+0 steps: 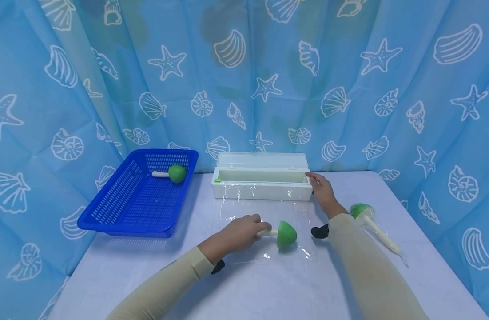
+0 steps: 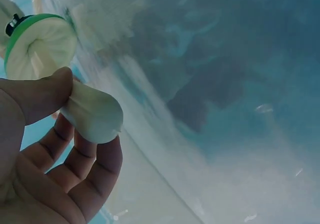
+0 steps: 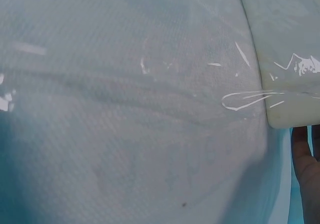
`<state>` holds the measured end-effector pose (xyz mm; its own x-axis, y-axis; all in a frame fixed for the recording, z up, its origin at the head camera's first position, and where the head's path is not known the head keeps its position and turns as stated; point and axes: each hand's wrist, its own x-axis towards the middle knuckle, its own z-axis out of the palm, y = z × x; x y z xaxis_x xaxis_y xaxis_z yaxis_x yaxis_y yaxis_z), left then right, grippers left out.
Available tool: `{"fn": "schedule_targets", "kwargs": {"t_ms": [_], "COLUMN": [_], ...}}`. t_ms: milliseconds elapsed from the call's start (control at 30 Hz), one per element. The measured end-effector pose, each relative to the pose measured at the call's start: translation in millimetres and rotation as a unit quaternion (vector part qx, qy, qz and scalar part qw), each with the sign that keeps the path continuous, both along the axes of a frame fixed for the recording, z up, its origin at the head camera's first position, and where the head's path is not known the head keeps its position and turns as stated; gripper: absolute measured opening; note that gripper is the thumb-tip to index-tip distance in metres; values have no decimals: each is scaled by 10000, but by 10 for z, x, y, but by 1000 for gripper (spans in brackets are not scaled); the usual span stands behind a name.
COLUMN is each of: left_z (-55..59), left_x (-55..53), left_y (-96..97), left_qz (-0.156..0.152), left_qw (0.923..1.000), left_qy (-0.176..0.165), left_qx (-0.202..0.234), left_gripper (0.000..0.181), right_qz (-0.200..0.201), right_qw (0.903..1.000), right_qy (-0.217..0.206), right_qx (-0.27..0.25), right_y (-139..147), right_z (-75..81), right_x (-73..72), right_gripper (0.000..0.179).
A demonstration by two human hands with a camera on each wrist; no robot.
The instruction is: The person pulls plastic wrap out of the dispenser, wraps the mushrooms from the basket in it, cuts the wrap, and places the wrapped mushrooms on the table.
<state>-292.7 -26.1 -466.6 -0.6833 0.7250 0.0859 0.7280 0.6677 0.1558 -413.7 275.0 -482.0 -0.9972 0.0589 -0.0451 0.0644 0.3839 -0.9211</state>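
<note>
My left hand (image 1: 242, 233) pinches the white stem of a green-capped toy mushroom (image 1: 287, 234) between thumb and fingers. In the left wrist view the bulbous stem end (image 2: 97, 116) sticks out past the fingertips. The mushroom lies sideways, its cap pointing right, over a sheet of clear cling film (image 1: 306, 252) that runs from a white film dispenser box (image 1: 264, 192). The box's lid (image 1: 262, 160) is tipped back. My right hand (image 1: 324, 193) touches the right end of the box with outstretched fingers; the right wrist view shows its fingers (image 3: 301, 149) against that end.
At the back left stands a blue plastic basket (image 1: 138, 229) with another green-capped mushroom (image 1: 177, 174) inside. A third mushroom (image 1: 378, 231), with clear film around its stem, lies right of my right forearm. A shell-patterned curtain (image 1: 244, 80) hangs behind the white table (image 1: 260, 293).
</note>
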Motion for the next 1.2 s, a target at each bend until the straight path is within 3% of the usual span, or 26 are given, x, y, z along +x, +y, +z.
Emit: {"fn": "schedule_targets", "kwargs": {"t_ms": [200, 467, 667, 1000, 1200], "left_z": [-52, -2, 28, -17, -19], "left_x": [9, 39, 55, 47, 54], "left_y": [-16, -31, -36, -50, -44], "left_qz": [49, 279, 451, 363, 419], "left_qw": [9996, 9983, 9975, 9985, 9973], "left_qy": [-261, -505, -520, -373, -574], "left_qx": [-48, -73, -184, -190, -207], "left_gripper": [44, 45, 42, 33, 33], "right_qz": [51, 21, 52, 36, 63], "right_qw": [10000, 9998, 9998, 9997, 9998], "right_qy": [67, 171, 186, 238, 209], "right_qx": [10, -27, -11, -12, -10], "right_y": [-13, -20, -6, 0, 2], "right_z": [1, 9, -14, -46, -57], "right_x": [6, 29, 20, -5, -18], "right_gripper": [46, 47, 48, 47, 48]}}
